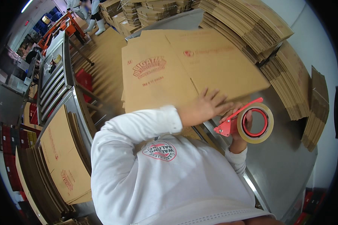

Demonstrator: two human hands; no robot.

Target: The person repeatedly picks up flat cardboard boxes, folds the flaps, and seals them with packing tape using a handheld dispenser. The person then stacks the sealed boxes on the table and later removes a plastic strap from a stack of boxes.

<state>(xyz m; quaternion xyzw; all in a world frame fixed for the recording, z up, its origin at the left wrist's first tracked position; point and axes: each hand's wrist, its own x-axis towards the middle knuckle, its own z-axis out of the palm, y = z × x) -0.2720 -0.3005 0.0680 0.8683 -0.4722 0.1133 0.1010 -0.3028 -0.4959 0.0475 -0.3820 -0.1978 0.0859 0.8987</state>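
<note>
Tape dispenser [257, 139] gripped by right hand [237, 137]; flat carton [187, 67] laid ahead, long axis crosswise, nearer left hand [202, 108], its fingers splayed, nothing held.

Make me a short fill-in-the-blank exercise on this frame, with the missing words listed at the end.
1. The right hand holds a tape dispenser whose frame is coloured ____.
2. The left hand, fingers spread, holds ____.
3. The roller conveyor stands on the person's ____ side.
4. Both sleeves are coloured ____.

Missing words: red; nothing; left; white.
</note>
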